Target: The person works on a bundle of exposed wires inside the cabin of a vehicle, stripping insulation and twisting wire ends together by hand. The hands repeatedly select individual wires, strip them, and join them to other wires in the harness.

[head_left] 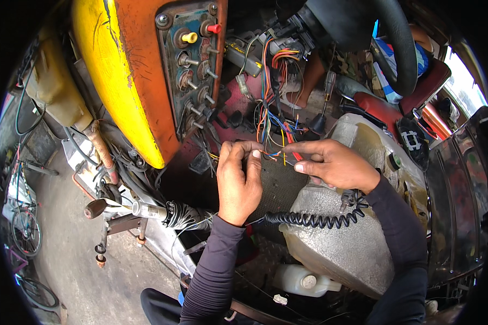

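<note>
At the centre of the frame, the left hand (237, 179) is pinching thin wires (269, 154), their coppery tips pointing toward the right hand (336, 165), whose fingers are lying just beside them; whether these are gripping a strand is hard to tell. The wiring seems to be standing partway done: ends are showing bare, while the multicoloured wiring harness (267, 81) is hanging loose at upper centre.
</note>
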`<state>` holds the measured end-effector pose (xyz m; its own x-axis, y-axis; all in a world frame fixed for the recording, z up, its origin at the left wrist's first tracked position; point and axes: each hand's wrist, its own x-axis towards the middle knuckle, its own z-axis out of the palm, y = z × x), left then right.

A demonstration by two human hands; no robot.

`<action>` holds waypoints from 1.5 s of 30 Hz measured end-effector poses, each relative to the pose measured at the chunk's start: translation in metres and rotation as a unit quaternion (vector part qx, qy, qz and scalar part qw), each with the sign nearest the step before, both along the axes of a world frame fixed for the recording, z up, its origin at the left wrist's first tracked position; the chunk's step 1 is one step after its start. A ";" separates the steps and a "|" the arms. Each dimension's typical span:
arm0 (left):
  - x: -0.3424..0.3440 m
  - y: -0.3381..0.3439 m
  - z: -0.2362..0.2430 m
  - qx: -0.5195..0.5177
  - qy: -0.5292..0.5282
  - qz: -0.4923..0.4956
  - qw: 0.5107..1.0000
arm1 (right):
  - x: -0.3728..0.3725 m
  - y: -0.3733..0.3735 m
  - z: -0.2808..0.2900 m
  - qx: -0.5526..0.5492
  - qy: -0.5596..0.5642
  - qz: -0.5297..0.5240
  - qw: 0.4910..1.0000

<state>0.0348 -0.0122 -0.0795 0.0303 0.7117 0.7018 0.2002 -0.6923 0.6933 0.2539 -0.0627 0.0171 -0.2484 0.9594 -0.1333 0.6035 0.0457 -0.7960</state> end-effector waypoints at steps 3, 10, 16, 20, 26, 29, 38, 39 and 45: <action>-0.001 0.000 0.000 -0.005 -0.004 -0.002 1.000 | 0.001 0.004 -0.008 0.005 0.004 -0.005 1.000; -0.001 -0.001 0.001 -0.004 -0.011 -0.008 1.000 | 0.000 0.008 -0.014 0.044 -0.002 -0.015 0.999; -0.001 0.000 0.000 -0.003 -0.002 -0.001 1.000 | -0.005 -0.002 -0.001 0.025 0.001 -0.008 1.000; -0.001 0.000 0.000 -0.006 -0.004 -0.001 1.000 | -0.013 -0.002 0.002 0.030 0.044 -0.014 0.999; 0.000 -0.002 0.000 -0.016 -0.012 -0.008 1.000 | -0.015 0.004 0.000 0.023 0.049 0.002 0.999; 0.000 0.000 0.000 0.004 -0.001 0.001 1.000 | -0.012 -0.001 -0.001 0.032 0.037 -0.013 0.999; 0.002 0.001 -0.004 -0.007 -0.017 0.007 1.000 | 0.121 -0.045 0.012 0.258 -0.383 -0.142 0.875; 0.002 0.000 -0.004 -0.005 -0.012 0.010 1.000 | 0.145 -0.049 0.006 0.239 -0.418 -0.198 0.854; 0.004 0.000 -0.003 -0.024 -0.008 0.010 1.000 | 0.217 -0.054 -0.058 0.205 -0.504 -0.302 0.783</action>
<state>0.0388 -0.0120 -0.0829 0.0054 0.7446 0.6675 0.2027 -0.6545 0.7284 0.4711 -0.1167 -0.0412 0.2998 0.8750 0.3801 0.9255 -0.3634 0.1064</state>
